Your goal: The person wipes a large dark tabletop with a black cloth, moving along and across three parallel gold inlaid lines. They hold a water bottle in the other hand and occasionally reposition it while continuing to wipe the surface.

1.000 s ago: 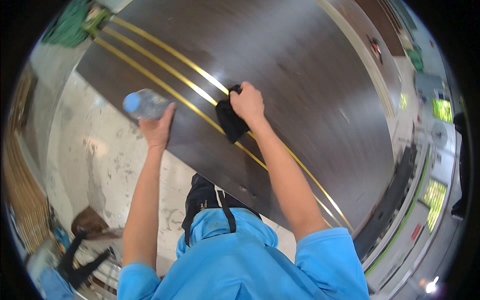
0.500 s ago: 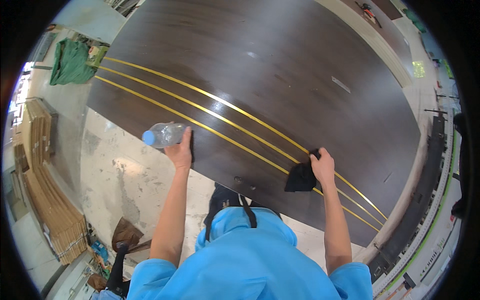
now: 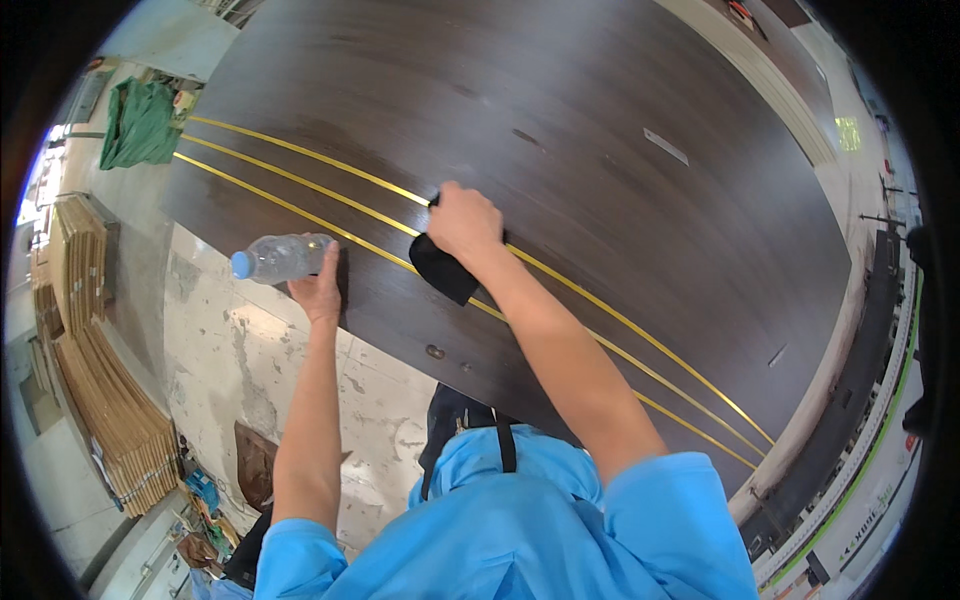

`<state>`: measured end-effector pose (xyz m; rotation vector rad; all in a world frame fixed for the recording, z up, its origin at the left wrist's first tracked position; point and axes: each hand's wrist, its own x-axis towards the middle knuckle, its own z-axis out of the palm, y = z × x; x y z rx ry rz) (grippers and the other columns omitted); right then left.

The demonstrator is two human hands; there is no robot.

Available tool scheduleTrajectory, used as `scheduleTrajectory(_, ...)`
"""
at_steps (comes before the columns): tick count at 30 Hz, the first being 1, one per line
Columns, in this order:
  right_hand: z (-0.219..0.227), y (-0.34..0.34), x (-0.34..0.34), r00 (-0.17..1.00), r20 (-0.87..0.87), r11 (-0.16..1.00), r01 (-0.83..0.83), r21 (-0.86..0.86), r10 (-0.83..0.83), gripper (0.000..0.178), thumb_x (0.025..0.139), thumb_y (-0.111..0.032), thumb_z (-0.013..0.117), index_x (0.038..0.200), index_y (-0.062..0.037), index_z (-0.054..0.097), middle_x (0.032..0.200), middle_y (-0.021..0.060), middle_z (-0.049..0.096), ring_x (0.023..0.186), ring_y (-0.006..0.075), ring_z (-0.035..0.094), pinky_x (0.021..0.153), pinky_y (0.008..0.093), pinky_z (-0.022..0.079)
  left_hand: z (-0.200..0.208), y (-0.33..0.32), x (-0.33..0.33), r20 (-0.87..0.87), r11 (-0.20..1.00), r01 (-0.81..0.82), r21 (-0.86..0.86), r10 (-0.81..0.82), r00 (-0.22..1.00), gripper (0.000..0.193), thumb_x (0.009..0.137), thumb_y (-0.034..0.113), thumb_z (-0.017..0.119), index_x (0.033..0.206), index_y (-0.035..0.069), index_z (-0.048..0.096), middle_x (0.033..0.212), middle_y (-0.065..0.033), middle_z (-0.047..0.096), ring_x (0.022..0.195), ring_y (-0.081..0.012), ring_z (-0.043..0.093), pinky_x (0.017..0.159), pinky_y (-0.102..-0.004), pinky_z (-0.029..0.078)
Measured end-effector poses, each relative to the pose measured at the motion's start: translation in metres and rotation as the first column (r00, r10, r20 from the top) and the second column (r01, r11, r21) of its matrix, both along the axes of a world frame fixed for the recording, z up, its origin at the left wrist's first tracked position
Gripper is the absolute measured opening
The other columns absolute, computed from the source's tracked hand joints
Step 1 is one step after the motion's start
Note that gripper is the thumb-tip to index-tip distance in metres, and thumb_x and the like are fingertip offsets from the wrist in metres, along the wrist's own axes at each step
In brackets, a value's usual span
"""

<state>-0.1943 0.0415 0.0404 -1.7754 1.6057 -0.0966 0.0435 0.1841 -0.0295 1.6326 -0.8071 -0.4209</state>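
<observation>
A large dark brown board point(image 3: 640, 220) lies before me, with three yellow-gold strips point(image 3: 620, 318) running slantwise across it. My right hand point(image 3: 466, 222) is closed on a black cloth point(image 3: 442, 270) and presses it over the strips near the middle of the board. At the board's near left edge, my left hand point(image 3: 320, 290) grips a clear plastic bottle point(image 3: 285, 257) with a blue cap. The bottle lies tilted on its side, cap toward the left. How much liquid it holds, I cannot tell.
A flat grey metal strip point(image 3: 665, 147) lies on the board's far part. Stacked brown panels point(image 3: 105, 410) stand at left, and a green sheet point(image 3: 138, 122) is bunched at the far left. Along the right runs a long machine rail point(image 3: 840, 430).
My right hand has swept the cloth left and away from me along the strips, from the right part to the middle. My left hand and the bottle have shifted slightly left.
</observation>
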Motion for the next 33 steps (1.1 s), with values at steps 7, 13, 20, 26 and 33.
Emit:
scheduleTrajectory(7, 0.021, 0.112, -0.270, 0.954, -0.150, 0.960, 0.272, 0.061, -0.261, 0.032, 0.092, -0.028, 0.074, 0.107, 0.0001, 0.070, 0.105, 0.0277, 0.074, 0.105, 0.0485, 0.071, 0.089, 0.0549, 0.056, -0.002, 0.000, 0.002, 0.142, 0.997, -0.011, 0.078, 0.000, 0.990, 0.051, 0.089, 0.017, 0.091, 0.129, -0.003, 0.066, 0.124, -0.0126, 0.071, 0.113, -0.0227, 0.067, 0.103, -0.0374, 0.053)
scheduleTrajectory(13, 0.014, 0.106, -0.276, 0.953, -0.207, 0.971, 0.234, 0.040, -0.221, 0.033, 0.091, -0.028, 0.075, 0.096, 0.0027, 0.064, 0.092, 0.0291, 0.071, 0.097, 0.0517, 0.069, 0.083, 0.0564, 0.054, 0.003, -0.002, -0.004, 0.094, 0.990, -0.056, 0.130, 0.044, 0.995, 0.056, 0.087, 0.021, 0.093, 0.130, -0.002, 0.065, 0.123, -0.0119, 0.071, 0.112, -0.0222, 0.068, 0.102, -0.0372, 0.053)
scheduleTrajectory(20, 0.000, 0.003, -0.081, 0.993, -0.108, 0.998, -0.035, 0.043, 0.039, 0.033, 0.094, -0.028, 0.070, 0.115, -0.0019, 0.072, 0.117, 0.0282, 0.075, 0.116, 0.0486, 0.070, 0.099, 0.0574, 0.056, 0.001, 0.000, -0.004, 0.033, 0.995, -0.051, 0.084, 0.049, 0.998, 0.062, 0.084, 0.028, 0.095, 0.131, 0.000, 0.066, 0.125, -0.0128, 0.071, 0.114, -0.0246, 0.068, 0.104, -0.0387, 0.052)
scheduleTrajectory(26, 0.007, 0.026, -0.123, 0.977, -0.210, 0.997, -0.018, 0.074, 0.033, 0.039, 0.099, -0.033, 0.068, 0.125, -0.0049, 0.067, 0.119, 0.0285, 0.074, 0.116, 0.0488, 0.069, 0.098, 0.0576, 0.056, 0.004, 0.004, 0.004, 0.225, 0.985, -0.037, 0.170, -0.002, 0.974, 0.063, 0.084, 0.029, 0.095, 0.131, -0.001, 0.067, 0.124, -0.0134, 0.072, 0.114, -0.0262, 0.069, 0.104, -0.0392, 0.052)
scheduleTrajectory(33, 0.023, 0.118, -0.333, 0.909, -0.374, 0.969, 0.232, 0.089, -0.183, 0.030, 0.096, -0.028, 0.071, 0.113, -0.0033, 0.066, 0.110, 0.0274, 0.075, 0.109, 0.0488, 0.070, 0.092, 0.0572, 0.054, 0.019, 0.009, -0.013, -0.154, 0.998, 0.013, -0.054, -0.021, 0.988, 0.062, 0.082, 0.022, 0.095, 0.130, -0.002, 0.066, 0.122, -0.0108, 0.070, 0.112, -0.0227, 0.067, 0.103, -0.0406, 0.052)
